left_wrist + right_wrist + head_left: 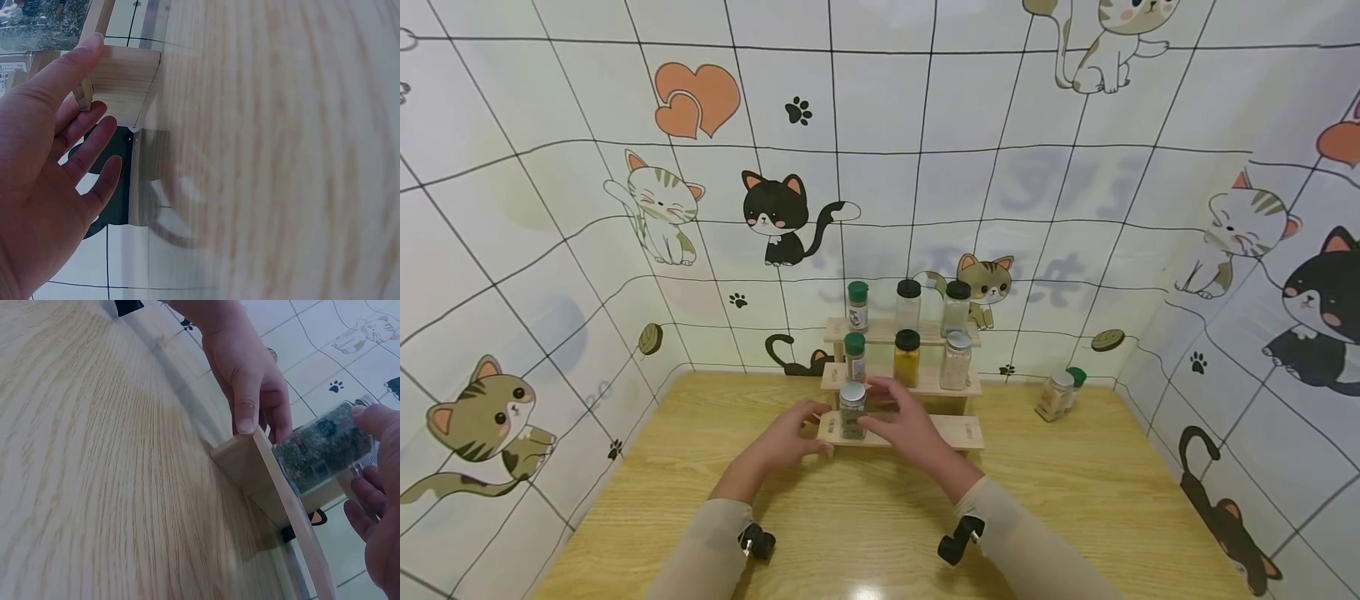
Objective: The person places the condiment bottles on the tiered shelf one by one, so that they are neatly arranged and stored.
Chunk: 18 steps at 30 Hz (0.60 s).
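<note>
On the left end of the lowest tier of a wooden three-tier spice rack point(951, 431) stands a glass spice jar point(853, 414) with a silver lid, filled with dried green herbs. My left hand point(787, 435) holds the left end of that tier, thumb on the front edge point(95, 44) and fingers behind it. To the jar's right is my right hand point(908, 423); its thumb touches the jar point(325, 447) and its fingers are loosely spread behind, partly hidden in the head view.
The middle tier holds a green-capped bottle point(854, 354), a black-capped yellow jar point(907, 360) and a silver-lidded jar point(956, 362). Another green-capped bottle point(858, 307) and two black-capped jars stand on top. Two more containers, one a silver-lidded jar point(1055, 397), stand on the table's right.
</note>
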Motion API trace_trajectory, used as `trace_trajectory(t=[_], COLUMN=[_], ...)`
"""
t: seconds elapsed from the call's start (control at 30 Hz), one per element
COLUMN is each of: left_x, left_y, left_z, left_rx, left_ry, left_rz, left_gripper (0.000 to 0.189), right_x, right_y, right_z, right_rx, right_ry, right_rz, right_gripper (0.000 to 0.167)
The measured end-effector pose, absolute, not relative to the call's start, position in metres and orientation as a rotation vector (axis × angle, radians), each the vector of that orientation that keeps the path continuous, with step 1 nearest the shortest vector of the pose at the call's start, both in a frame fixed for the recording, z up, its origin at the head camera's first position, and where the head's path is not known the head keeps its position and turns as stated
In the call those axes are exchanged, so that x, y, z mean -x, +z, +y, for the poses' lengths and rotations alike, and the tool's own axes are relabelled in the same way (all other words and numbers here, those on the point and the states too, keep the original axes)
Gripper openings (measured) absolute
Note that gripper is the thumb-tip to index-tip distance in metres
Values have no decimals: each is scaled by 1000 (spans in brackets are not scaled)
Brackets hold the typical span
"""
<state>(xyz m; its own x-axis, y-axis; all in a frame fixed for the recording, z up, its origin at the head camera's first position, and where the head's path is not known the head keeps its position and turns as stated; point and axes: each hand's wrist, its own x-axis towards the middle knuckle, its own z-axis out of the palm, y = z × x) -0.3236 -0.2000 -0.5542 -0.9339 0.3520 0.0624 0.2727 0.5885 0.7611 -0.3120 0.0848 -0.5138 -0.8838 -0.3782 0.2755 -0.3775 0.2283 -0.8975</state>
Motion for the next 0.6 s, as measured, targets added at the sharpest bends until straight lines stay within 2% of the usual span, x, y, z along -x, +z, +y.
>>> trace_trajectory(t=[0.13,0.37,0.6], left_x=[324,324,323], left_y=[-555,-556,-555], left_z=[-200,-201,-199], left_rx=[-498,-518,-508], left_ry=[1275,1296,1285], left_rz=[2713,2710,2709], left_gripper=[69,69,70], right_x=[305,301,292], right_y=[-513,-514,-513], right_z=[105,147,191], right_rx=[706,645,575], right_ry=[-1811,-1792,-1760], right_rz=[2487,2561,2661], right_gripper=[63,46,42])
